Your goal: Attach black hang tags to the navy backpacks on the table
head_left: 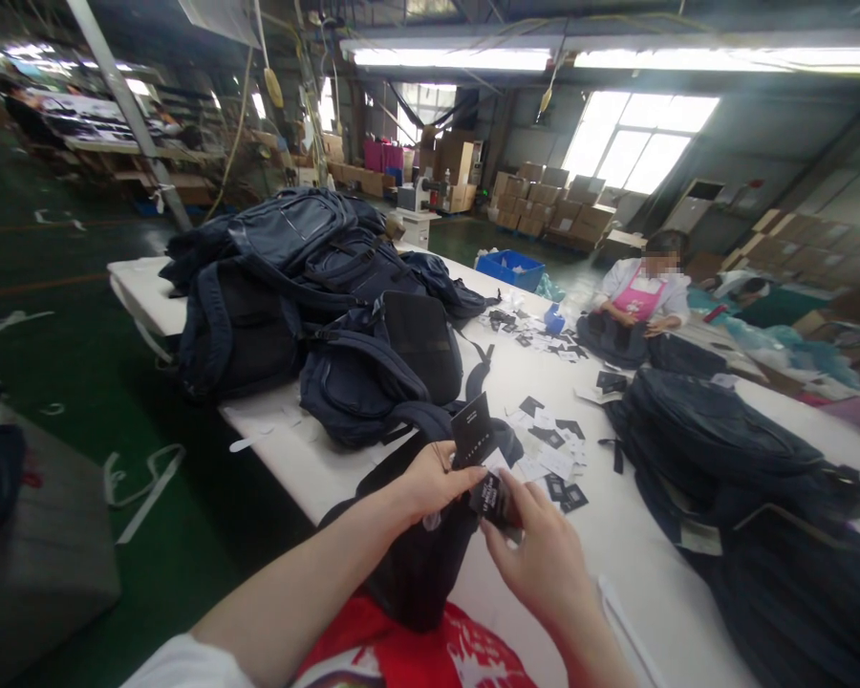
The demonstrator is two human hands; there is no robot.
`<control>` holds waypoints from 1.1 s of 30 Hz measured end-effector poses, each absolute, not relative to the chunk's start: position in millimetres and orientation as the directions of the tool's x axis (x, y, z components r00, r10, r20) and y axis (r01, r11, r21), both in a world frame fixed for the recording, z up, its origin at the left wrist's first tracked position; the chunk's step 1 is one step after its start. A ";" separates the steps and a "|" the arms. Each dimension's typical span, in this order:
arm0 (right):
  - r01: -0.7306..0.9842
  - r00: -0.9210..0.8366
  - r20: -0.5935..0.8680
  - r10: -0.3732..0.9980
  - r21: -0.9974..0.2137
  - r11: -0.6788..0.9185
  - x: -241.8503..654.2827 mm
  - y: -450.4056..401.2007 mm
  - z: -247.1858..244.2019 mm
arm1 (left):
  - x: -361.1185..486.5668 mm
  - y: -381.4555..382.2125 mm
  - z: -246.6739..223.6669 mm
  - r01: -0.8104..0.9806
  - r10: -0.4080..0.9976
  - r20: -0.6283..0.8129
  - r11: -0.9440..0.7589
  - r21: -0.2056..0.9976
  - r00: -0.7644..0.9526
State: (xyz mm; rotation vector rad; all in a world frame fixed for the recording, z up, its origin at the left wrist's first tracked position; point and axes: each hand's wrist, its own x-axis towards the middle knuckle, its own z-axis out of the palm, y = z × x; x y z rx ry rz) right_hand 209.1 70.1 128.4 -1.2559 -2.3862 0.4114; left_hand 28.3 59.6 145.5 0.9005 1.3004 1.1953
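My left hand (434,481) is closed on a black hang tag (471,427) with pale print, which stands up above the fingers. Close beside it, my right hand (537,526) pinches a second black tag (488,497) with white lettering. A small white slip (496,462) shows between the two hands. Beneath my forearms a black backpack (419,564) rests at the table's edge against my red apron (401,650). Loose black and white tags (555,459) lie spread on the white table just beyond my right hand.
Dark backpacks (279,277) are heaped on the white table (594,535) at the left. More backpacks (717,430) lie at the right. Across the table, a person in a pink apron (641,298) handles a dark bag. A blue bin (510,269) stands past the far edge.
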 end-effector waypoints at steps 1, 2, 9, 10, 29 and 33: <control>0.679 -0.523 0.244 0.817 -0.460 0.572 210.9 70.8 129.7 | 27.2 59.3 145.7 -0.129 0.967 -0.226 0.211 0.969 -0.118; 0.651 -0.527 0.278 0.803 -0.474 0.592 212.1 71.9 129.5 | 26.3 59.1 146.0 -0.125 0.965 -0.232 0.217 0.968 -0.119; 0.584 -0.455 0.382 0.804 -0.553 0.594 208.2 78.6 109.9 | 21.7 59.6 142.8 -0.138 0.962 -0.258 0.245 0.960 -0.090; 0.575 -0.434 0.395 0.810 -0.570 0.586 207.0 78.2 108.1 | 20.9 59.8 142.0 -0.133 0.961 -0.260 0.248 0.960 -0.090; 0.445 -0.284 0.495 0.821 -0.690 0.570 198.5 69.9 86.5 | 16.6 56.1 155.6 -0.268 0.959 -0.281 0.282 0.921 0.042; 0.460 -0.213 0.471 0.856 -0.724 0.513 195.2 69.1 86.9 | 13.9 54.3 154.2 -0.195 0.972 -0.224 0.235 0.952 0.077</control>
